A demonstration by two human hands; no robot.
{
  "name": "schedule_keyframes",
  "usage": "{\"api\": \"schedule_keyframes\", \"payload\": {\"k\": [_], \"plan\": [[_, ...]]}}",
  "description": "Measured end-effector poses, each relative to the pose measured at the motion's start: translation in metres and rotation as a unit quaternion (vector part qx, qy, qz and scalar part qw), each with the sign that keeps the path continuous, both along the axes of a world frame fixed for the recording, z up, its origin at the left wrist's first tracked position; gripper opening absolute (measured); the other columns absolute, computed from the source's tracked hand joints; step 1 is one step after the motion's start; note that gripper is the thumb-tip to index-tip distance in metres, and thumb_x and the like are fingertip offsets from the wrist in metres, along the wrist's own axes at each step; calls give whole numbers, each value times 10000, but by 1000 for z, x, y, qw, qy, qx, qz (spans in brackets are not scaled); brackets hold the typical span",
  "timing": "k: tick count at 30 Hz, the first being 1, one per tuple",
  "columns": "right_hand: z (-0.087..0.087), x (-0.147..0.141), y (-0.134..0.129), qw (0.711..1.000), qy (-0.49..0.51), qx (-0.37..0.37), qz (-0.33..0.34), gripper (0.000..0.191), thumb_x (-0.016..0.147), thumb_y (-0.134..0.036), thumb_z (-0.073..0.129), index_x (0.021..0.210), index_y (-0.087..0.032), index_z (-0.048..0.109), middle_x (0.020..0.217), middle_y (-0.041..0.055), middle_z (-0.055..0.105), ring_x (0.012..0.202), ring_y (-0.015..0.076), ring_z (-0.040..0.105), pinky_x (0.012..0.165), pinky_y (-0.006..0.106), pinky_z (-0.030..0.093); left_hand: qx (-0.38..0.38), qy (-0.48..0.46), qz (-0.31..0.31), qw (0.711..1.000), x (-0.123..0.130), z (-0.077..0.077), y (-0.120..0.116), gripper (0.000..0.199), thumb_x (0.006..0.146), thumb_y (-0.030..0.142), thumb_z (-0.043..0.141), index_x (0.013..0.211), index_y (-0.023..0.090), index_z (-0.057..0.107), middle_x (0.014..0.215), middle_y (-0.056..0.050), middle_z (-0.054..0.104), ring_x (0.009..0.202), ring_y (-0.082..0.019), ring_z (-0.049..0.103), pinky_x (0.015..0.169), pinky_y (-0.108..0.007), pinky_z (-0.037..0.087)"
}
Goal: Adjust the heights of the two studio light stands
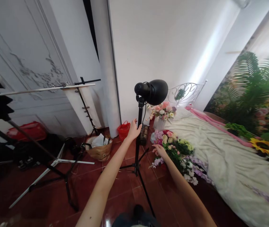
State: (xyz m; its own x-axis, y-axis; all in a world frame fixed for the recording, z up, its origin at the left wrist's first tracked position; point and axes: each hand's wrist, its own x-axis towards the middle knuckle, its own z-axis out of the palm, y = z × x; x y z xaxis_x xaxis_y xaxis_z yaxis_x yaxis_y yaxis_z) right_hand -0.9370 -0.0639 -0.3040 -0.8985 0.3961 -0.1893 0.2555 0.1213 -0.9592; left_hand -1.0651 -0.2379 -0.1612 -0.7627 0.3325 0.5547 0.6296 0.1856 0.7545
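A black lamp [157, 92] with a rounded head and a coiled cord tops a black stand [138, 148] whose legs spread on the red tiled floor. My left hand [134, 130] is at the upper pole, thumb and fingers apart; whether it touches the pole is not clear. To the right of the pole, my right hand [159, 150] hangs in the air with its fingers apart and nothing in them. Behind it lie artificial flowers [170, 138] in pink, cream and purple.
At right is a bed with a cream cover [229, 160] and a sunflower [264, 146]. A wicker basket [100, 153], a red bag [123, 130] and a white-legged stand [57, 161] are at left. A white pole [39, 90] crosses the upper left.
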Motion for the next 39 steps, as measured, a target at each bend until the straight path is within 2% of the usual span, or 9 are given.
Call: {"api": "schedule_keyframes", "payload": {"k": [3, 6, 12, 17, 22, 29, 34, 37, 39], "plan": [[8, -51, -14, 994, -56, -76, 50, 341, 875, -333, 409, 1136, -126, 481, 577, 17, 642, 386, 82, 493, 422, 179, 410, -14, -36, -37, 999, -21, 12, 18, 391, 902, 442, 355, 1145, 146, 436, 1028, -132, 589, 936, -190, 585, 848, -331, 438], [11, -88, -25, 989, -79, -107, 70, 363, 913, -363, 401, 1205, -148, 423, 577, 18, 647, 432, 97, 553, 484, 208, 472, -47, -49, -57, 996, -34, 15, 21, 382, 917, 476, 279, 1016, 162, 473, 829, -75, 601, 734, -165, 587, 703, -286, 446], [14, -126, -21, 984, -103, -132, 58, 353, 949, -383, 341, 1026, -91, 524, 565, 52, 633, 474, 101, 581, 535, 208, 486, -57, -34, -89, 994, -51, 9, 17, 381, 918, 491, 255, 1004, 175, 451, 754, -41, 576, 640, -148, 556, 615, -257, 413], [14, -140, -17, 979, -143, -135, 58, 374, 942, -407, 336, 868, -108, 549, 538, 58, 620, 497, 137, 601, 559, 247, 499, -52, -39, -95, 993, -58, 3, 21, 398, 917, 496, 244, 1012, 167, 448, 768, -61, 583, 637, -154, 556, 614, -266, 408], [4, -147, -25, 985, -136, -105, 20, 302, 904, -425, 411, 774, -170, 507, 503, 13, 573, 458, 127, 564, 536, 231, 490, -62, -43, -84, 994, -61, -1, 24, 392, 923, 485, 230, 1024, 164, 431, 741, -50, 567, 635, -158, 556, 620, -274, 417], [-18, -136, -43, 997, -60, -30, -47, 240, 899, -414, 395, 855, -194, 481, 606, -14, 557, 532, 116, 559, 542, 201, 456, -60, -41, -94, 993, -61, 0, 25, 381, 930, 473, 212, 1045, 166, 406, 743, -36, 552, 631, -154, 543, 618, -278, 419], [-32, -132, -42, 996, 32, 53, -71, 369, 882, -531, 335, 878, -213, 522, 643, -11, 574, 621, 148, 589, 613, 240, 474, -53, -50, -103, 992, -62, 0, 24, 386, 926, 481, 218, 1042, 166, 410, 756, -42, 553, 631, -153, 541, 608, -277, 414], [-24, -142, -27, 997, -78, 14, -8, 533, 900, -577, 190, 834, -181, 541, 504, -15, 517, 481, 149, 540, 544, 256, 464, -51, -52, -109, 991, -64, -1, 25, 393, 925, 482, 226, 1049, 161, 416, 744, -38, 548, 620, -150, 534, 601, -276, 409], [-13, -151, -14, 979, -197, -11, 45, 615, 895, -606, 141, 799, -155, 549, 469, 10, 517, 430, 159, 517, 492, 274, 450, -44, -55, -111, 991, -65, -3, 26, 398, 924, 484, 233, 1062, 158, 413, 721, -28, 539, 605, -146, 525, 592, -271, 404]]}}
